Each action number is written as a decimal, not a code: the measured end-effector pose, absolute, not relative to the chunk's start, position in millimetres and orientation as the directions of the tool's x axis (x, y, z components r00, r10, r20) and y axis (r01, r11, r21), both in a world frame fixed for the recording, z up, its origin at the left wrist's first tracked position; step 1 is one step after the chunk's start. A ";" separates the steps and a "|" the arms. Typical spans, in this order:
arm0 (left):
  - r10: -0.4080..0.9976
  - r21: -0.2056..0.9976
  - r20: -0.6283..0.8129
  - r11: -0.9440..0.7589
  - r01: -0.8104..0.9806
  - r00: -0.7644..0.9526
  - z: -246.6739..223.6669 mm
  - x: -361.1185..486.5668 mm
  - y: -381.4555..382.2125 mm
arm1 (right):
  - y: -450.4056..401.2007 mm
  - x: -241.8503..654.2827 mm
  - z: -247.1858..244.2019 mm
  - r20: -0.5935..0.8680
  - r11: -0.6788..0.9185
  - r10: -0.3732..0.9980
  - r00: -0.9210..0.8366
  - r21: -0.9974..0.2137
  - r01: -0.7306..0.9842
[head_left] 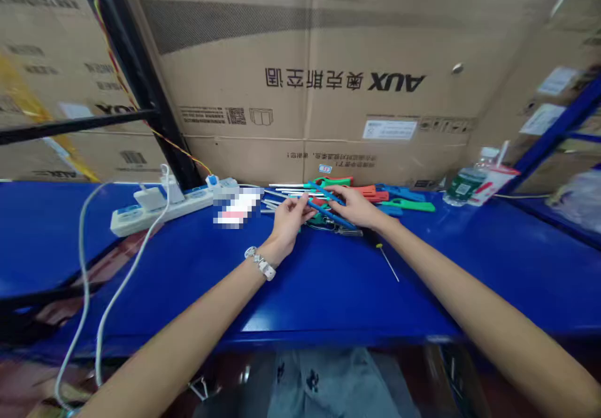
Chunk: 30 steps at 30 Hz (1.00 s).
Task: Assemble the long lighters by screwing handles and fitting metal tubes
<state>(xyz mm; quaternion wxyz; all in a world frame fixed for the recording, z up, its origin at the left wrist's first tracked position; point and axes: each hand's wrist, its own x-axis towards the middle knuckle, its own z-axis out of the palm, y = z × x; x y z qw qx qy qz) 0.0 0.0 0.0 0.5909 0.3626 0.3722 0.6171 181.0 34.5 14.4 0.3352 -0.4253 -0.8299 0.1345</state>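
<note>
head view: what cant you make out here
All in the head view:
Left hand: its exact fingertip grip, too small to tell.
Coloured handles: some parts, hidden by the right hand and by one another.
Pixelated patch: whatever lies under it, masked by the blocks.
White label: its print, too small to read.
Bag: its outer part, cut off by the right edge.

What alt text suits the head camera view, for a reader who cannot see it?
A person's bare left hand and right hand touch slim blue plastic pieces among red, green and blue plastic handles with silvery rods on a glossy blue table. Behind stands a brown cardboard panel; a white plastic power strip lies left, a clear plastic bottle right.
</note>
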 end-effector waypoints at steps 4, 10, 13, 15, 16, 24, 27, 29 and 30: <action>0.999 0.891 0.019 -0.037 -0.452 -0.044 0.7 -5.3 0.9 | 36.6 180.5 8.2 0.439 0.593 0.805 -0.399 -0.568 0.570; 0.997 0.889 0.043 -0.070 -0.453 -0.068 5.3 -12.3 0.6 | 43.0 179.1 4.6 0.434 0.573 0.819 -0.375 -0.624 0.531; 0.995 0.886 0.064 -0.090 -0.455 -0.073 7.7 -13.1 -0.2 | 45.0 179.5 6.2 0.443 0.591 0.807 -0.390 -0.596 0.544; 0.994 0.882 0.082 -0.103 -0.460 -0.067 8.6 -12.8 -0.8 | 46.0 179.9 6.0 0.443 0.606 0.796 -0.413 -0.586 0.538; 0.994 0.880 0.089 -0.108 -0.462 -0.064 8.8 -12.6 -1.0 | 46.6 180.2 5.2 0.446 0.611 0.792 -0.418 -0.585 0.534; 0.992 0.886 0.116 -0.123 -0.447 -0.045 6.2 -12.5 0.5 | 51.2 179.5 -0.7 0.384 0.550 0.821 -0.422 -0.731 0.405; 0.986 0.889 0.160 -0.164 -0.428 -0.045 4.9 -12.9 2.7 | 48.2 179.0 6.6 0.350 0.516 0.838 -0.419 -0.758 0.398; 0.978 0.890 0.201 -0.202 -0.408 -0.047 4.7 -13.1 4.2 | 45.2 178.7 12.4 0.344 0.508 0.845 -0.409 -0.754 0.416; 0.975 0.890 0.219 -0.219 -0.399 -0.046 4.7 -13.2 5.0 | 43.8 178.5 14.7 0.346 0.509 0.846 -0.405 -0.750 0.422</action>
